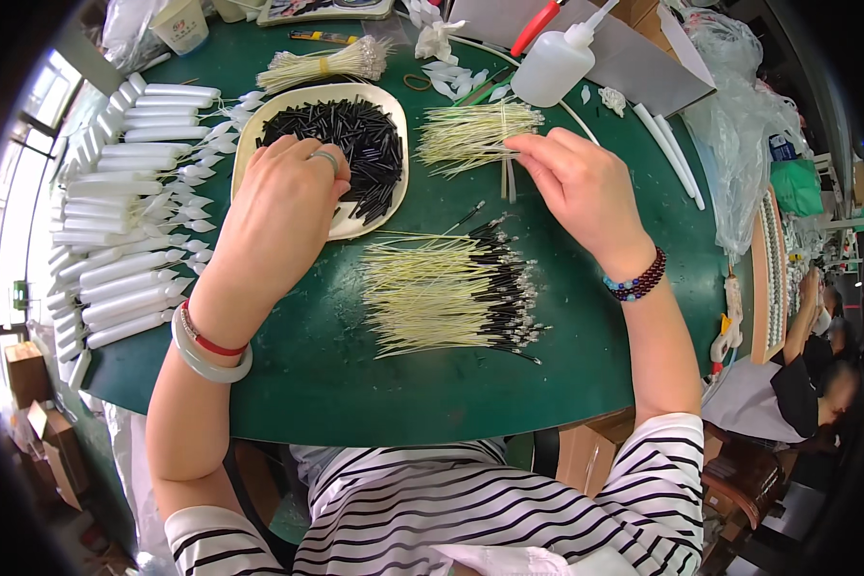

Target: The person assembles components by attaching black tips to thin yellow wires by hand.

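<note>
My left hand (288,197) reaches over a cream square plate (400,158) heaped with short black tubes (365,144). Its fingers are bent together at the pile, and what they pinch is hidden beneath them. My right hand (578,178) has thumb and forefinger closed on a thin wire at the right side of a bundle of pale yellow wires (466,134). Nearer me lies a wide row of yellow wires (418,298), with black tubes (499,288) on their right ends. One wire with a black tube (470,213) sits apart at the row's far edge.
White candle-shaped pieces (134,259) with flame-shaped tips fill the table's left side. At the back are another wire bundle (322,65), a white squeeze bottle (554,67), a paper cup (180,27) and a grey box (634,58). Two white tubes (670,154) lie right. Another person (806,384) sits far right.
</note>
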Motion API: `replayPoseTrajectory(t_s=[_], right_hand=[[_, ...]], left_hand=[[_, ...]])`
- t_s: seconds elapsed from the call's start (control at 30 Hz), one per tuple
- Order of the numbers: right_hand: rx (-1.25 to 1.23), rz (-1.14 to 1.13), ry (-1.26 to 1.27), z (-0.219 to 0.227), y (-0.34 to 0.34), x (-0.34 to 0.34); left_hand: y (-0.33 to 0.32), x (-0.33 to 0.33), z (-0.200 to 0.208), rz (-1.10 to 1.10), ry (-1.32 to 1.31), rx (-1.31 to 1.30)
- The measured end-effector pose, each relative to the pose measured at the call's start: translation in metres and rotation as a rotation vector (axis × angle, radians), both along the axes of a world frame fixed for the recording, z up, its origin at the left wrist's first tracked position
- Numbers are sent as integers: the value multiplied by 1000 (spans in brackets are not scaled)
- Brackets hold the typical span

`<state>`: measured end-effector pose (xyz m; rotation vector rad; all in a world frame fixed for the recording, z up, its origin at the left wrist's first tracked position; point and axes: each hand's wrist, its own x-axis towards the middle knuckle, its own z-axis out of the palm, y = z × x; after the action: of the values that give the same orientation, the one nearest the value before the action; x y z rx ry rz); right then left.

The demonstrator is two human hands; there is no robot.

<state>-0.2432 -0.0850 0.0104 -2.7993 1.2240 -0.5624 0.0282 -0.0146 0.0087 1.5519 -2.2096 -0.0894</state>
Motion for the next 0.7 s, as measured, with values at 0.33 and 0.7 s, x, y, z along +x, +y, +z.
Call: replayPoseTrajectory(t_s=[0.33, 0.7], right_hand=[[-187, 21, 117, -8, -3, 14], [70, 284, -261, 13, 26, 19]], left_hand=[[6, -9, 11, 67, 161, -204], [23, -34, 7, -84, 669, 147]])
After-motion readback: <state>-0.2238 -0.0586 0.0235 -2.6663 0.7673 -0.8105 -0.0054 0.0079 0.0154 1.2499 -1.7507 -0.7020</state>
